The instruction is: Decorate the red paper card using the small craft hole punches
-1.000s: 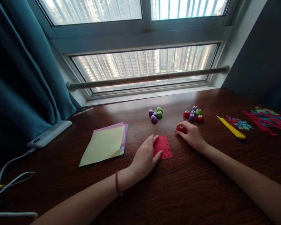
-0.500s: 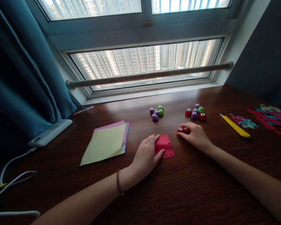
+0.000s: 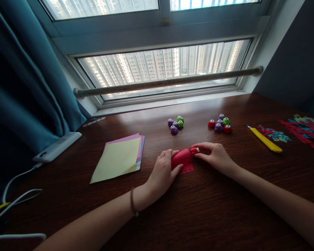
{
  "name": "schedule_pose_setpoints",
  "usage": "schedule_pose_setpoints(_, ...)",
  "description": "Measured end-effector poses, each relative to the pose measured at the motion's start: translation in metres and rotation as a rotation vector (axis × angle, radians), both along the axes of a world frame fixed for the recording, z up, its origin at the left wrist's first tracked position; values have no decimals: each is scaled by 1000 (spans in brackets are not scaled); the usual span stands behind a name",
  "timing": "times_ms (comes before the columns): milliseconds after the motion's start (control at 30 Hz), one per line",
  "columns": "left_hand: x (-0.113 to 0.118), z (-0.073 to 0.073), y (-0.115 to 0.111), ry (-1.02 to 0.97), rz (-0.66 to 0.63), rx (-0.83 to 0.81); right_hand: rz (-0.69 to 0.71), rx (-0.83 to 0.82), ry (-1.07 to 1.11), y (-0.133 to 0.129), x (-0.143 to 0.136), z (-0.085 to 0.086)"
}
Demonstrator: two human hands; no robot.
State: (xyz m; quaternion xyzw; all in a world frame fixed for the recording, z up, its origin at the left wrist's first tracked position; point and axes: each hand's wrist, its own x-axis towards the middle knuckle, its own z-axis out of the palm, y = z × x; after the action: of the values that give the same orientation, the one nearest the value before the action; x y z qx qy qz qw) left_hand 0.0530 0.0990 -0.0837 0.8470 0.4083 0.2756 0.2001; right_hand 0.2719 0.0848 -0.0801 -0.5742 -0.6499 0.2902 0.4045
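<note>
– In the head view, why does your left hand (image 3: 159, 170) hold the red paper (image 3: 181, 158) against the desk (image 3: 206, 209)?
– Likely to steady it; your fingers and thumb grasp it, bowed upward, while your right hand's (image 3: 219, 157) fingers pinch the red punch (image 3: 193, 151) at its right edge
– And those two punch clusters (image 3: 174, 129) beyond?
– Seemingly set within reach, off your working spot

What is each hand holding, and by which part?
Right hand: the red punch, by its outer end. Left hand: the red paper, at its left side.
</note>
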Motion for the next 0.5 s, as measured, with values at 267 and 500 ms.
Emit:
schedule_pose_setpoints(267,2,-1,0,-9,-3,27,42,44,7,-1,-2,-4)
schedule_pose_setpoints(500,0,-1,0,4,-11,29,42,77,-13,-4,-4,2)
